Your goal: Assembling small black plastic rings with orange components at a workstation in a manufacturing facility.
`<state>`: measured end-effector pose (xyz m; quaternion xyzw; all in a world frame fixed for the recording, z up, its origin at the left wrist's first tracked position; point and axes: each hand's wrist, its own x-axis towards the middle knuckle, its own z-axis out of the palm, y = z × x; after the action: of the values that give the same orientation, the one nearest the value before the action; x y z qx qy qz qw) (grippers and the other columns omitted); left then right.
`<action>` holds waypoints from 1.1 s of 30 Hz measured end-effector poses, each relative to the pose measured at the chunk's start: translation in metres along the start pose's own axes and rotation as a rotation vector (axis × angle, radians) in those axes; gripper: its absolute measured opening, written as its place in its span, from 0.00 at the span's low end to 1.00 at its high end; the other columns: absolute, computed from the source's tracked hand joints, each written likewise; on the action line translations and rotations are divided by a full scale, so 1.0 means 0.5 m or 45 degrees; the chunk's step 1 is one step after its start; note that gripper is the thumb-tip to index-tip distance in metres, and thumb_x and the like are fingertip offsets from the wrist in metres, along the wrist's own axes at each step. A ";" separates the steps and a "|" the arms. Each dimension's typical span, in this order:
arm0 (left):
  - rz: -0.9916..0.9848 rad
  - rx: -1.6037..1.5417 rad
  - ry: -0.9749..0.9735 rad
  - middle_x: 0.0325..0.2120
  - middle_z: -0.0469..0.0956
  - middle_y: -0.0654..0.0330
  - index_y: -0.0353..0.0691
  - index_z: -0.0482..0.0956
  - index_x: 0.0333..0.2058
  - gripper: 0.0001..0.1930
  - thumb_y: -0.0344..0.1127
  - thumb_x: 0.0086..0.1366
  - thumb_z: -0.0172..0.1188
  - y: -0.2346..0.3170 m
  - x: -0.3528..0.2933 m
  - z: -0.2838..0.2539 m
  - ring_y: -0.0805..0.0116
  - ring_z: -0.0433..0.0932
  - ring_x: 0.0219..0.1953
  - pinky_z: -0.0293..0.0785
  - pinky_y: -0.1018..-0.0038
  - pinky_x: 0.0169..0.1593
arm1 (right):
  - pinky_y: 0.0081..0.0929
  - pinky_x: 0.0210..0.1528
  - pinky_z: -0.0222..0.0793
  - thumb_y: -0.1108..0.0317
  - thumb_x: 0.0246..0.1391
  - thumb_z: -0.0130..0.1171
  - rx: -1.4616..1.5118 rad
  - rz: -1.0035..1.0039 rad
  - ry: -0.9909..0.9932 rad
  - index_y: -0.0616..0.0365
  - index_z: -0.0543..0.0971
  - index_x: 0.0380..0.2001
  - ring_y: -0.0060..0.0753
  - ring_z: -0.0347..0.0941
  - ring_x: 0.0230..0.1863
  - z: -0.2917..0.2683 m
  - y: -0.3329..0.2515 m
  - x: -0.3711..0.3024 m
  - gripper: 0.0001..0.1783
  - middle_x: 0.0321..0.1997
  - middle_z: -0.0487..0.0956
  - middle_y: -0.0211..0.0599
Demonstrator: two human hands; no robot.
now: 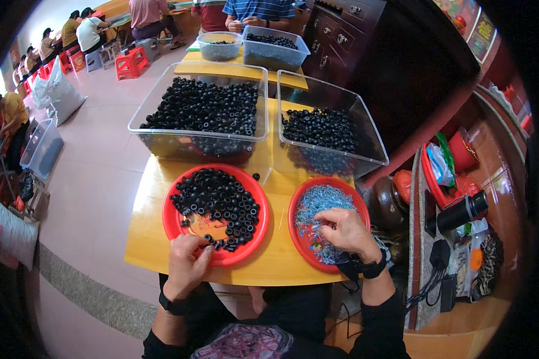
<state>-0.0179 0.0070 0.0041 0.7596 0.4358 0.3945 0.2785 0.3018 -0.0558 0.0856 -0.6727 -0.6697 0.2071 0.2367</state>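
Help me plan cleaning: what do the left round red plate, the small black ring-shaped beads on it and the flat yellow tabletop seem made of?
Left round red plate: probably plastic, glossy; bright uniform colour, smooth rim.
Small black ring-shaped beads: plastic or rubber, unclear; highlights suggest sheen.
Flat yellow tabletop: perhaps varnished wood or laminate; glare shows gloss.

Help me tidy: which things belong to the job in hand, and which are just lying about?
Apparently in use:
Black ring-shaped beads on a round red plate, by the left hand
Tiny blue pieces on another round red plate, by the right hand
Clear plastic boxes of black beads

Apparently lying about:
Bulging white sack
Black cylinder
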 end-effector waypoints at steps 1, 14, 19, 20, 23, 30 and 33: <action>0.008 0.028 -0.005 0.22 0.74 0.56 0.36 0.75 0.24 0.05 0.26 0.45 0.62 0.001 0.000 0.001 0.57 0.71 0.27 0.64 0.67 0.35 | 0.34 0.34 0.70 0.73 0.40 0.55 -0.005 0.007 0.003 0.63 0.78 0.30 0.47 0.75 0.30 0.000 0.005 -0.004 0.10 0.26 0.76 0.51; -0.156 -0.179 0.062 0.23 0.74 0.56 0.34 0.76 0.29 0.05 0.25 0.51 0.59 -0.001 -0.010 0.001 0.63 0.72 0.28 0.67 0.72 0.35 | 0.41 0.36 0.69 0.72 0.39 0.56 -0.454 -0.111 -0.096 0.60 0.76 0.22 0.49 0.72 0.32 0.046 0.064 -0.011 0.04 0.23 0.74 0.48; -0.296 -0.349 0.003 0.29 0.77 0.60 0.29 0.74 0.33 0.06 0.23 0.56 0.55 -0.006 -0.013 -0.005 0.74 0.75 0.32 0.71 0.80 0.39 | 0.40 0.36 0.70 0.73 0.38 0.55 -0.577 -0.167 -0.192 0.59 0.76 0.22 0.48 0.72 0.33 0.065 0.072 -0.007 0.03 0.23 0.73 0.46; -0.297 -0.349 0.002 0.29 0.77 0.60 0.29 0.74 0.33 0.06 0.23 0.56 0.55 -0.001 -0.012 -0.006 0.74 0.75 0.32 0.71 0.80 0.39 | 0.40 0.36 0.70 0.73 0.38 0.56 -0.587 -0.157 -0.217 0.59 0.76 0.22 0.48 0.72 0.32 0.071 0.075 -0.005 0.04 0.25 0.73 0.46; -0.369 -0.460 0.004 0.28 0.77 0.59 0.29 0.74 0.35 0.06 0.24 0.57 0.55 0.009 -0.011 -0.009 0.74 0.75 0.32 0.71 0.79 0.39 | 0.40 0.36 0.70 0.73 0.38 0.56 -0.608 -0.163 -0.263 0.59 0.76 0.23 0.48 0.72 0.32 0.083 0.085 -0.002 0.05 0.26 0.73 0.46; -0.541 -0.981 0.119 0.30 0.77 0.57 0.31 0.74 0.37 0.07 0.26 0.61 0.53 0.016 -0.012 -0.019 0.73 0.75 0.31 0.72 0.79 0.38 | 0.38 0.36 0.67 0.75 0.39 0.57 -0.538 -0.235 -0.153 0.62 0.74 0.22 0.48 0.70 0.32 0.063 0.065 -0.001 0.04 0.26 0.71 0.46; -0.630 -1.341 0.057 0.32 0.77 0.53 0.31 0.73 0.38 0.08 0.27 0.62 0.51 0.007 -0.012 -0.027 0.69 0.76 0.32 0.73 0.77 0.38 | 0.39 0.38 0.66 0.75 0.41 0.56 -0.322 -0.182 0.000 0.61 0.73 0.25 0.50 0.69 0.32 0.042 0.049 -0.002 0.05 0.26 0.70 0.48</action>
<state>-0.0294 0.0014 0.0117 0.3858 0.3511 0.4972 0.6933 0.3088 -0.0559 0.0542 -0.6478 -0.7367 0.1038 0.1641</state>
